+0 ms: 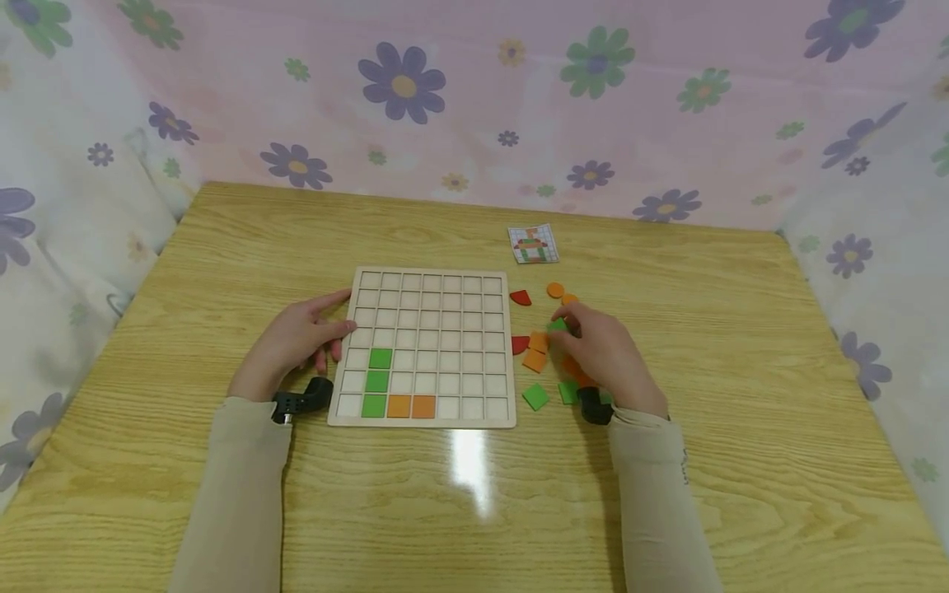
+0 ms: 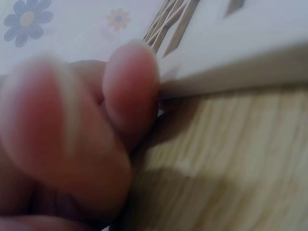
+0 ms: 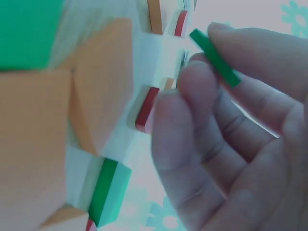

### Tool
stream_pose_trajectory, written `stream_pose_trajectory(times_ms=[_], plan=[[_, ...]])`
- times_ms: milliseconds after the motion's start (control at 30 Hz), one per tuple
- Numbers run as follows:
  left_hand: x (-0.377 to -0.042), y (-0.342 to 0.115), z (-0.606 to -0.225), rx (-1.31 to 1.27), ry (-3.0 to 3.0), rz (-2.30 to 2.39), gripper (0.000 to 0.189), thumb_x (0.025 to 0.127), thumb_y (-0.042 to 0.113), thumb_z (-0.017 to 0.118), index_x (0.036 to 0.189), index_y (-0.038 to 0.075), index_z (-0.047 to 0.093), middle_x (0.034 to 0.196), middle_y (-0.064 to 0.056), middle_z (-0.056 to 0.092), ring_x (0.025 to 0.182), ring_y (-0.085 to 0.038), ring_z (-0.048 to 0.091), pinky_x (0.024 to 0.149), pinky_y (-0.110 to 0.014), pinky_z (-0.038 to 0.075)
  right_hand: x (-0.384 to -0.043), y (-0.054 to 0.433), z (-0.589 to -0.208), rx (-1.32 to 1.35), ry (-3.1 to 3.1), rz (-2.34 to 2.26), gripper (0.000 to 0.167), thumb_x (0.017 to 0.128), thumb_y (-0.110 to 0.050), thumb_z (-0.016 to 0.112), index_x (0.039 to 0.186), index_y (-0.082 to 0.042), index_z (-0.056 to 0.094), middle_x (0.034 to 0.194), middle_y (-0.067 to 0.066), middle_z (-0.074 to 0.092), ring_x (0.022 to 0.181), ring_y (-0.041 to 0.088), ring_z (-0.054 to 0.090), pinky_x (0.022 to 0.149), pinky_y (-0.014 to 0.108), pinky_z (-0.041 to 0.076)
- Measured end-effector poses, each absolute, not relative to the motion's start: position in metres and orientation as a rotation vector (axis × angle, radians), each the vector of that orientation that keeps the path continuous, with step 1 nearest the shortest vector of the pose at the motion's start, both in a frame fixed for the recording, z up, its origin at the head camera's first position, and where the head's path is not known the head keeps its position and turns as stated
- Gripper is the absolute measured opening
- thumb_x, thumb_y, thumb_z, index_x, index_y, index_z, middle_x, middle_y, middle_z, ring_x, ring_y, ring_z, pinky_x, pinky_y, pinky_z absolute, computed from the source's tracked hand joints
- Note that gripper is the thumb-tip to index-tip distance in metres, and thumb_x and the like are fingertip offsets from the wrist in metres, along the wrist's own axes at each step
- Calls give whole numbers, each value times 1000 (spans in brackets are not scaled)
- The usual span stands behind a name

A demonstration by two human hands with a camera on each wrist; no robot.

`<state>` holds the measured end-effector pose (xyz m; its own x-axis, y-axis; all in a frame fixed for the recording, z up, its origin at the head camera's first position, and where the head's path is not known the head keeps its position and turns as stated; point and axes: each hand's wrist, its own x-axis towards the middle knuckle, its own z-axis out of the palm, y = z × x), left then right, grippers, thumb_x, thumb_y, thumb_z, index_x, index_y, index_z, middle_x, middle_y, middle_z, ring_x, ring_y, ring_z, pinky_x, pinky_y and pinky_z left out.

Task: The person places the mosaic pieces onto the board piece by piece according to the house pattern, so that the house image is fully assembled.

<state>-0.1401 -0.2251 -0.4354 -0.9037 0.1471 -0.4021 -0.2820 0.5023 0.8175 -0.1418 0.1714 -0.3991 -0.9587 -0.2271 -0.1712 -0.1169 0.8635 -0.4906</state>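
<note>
A light wooden grid board [image 1: 341, 421] lies on the table, with three green square tiles [image 1: 376, 381] in a column and two orange square tiles [image 1: 399, 406] beside the lowest one. At the board's left edge is my left hand [image 1: 292, 333], its thumb and extended index finger touching the rim. My right hand [image 1: 604, 346] is over the loose pieces to the right of the board. Between thumb and fingertips it pinches a green square tile [image 3: 215, 57], seen nearly edge-on in the right wrist view and held off the table.
Right of the board lie red quarter-circle pieces [image 1: 521, 297], orange round pieces [image 1: 555, 290], orange squares [image 1: 535, 361] and green squares [image 1: 535, 397]; my right hand partly covers some. A small pattern card [image 1: 533, 244] lies behind the board. Flowered cloth [image 1: 489, 123] hangs beyond the table.
</note>
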Motion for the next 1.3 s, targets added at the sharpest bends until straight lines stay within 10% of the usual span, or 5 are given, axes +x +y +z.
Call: stream_pose_trajectory(times_ms=[1300], plan=[[-140, -225, -434, -109, 2298, 1444, 62, 84, 39, 60, 138, 34, 31, 67, -16, 58, 41, -22, 50, 35, -30, 35, -98, 83, -415, -667, 2296, -1131, 26, 83, -15, 53, 103, -30, 58, 71, -4, 55, 60, 9, 53, 57, 27, 46]])
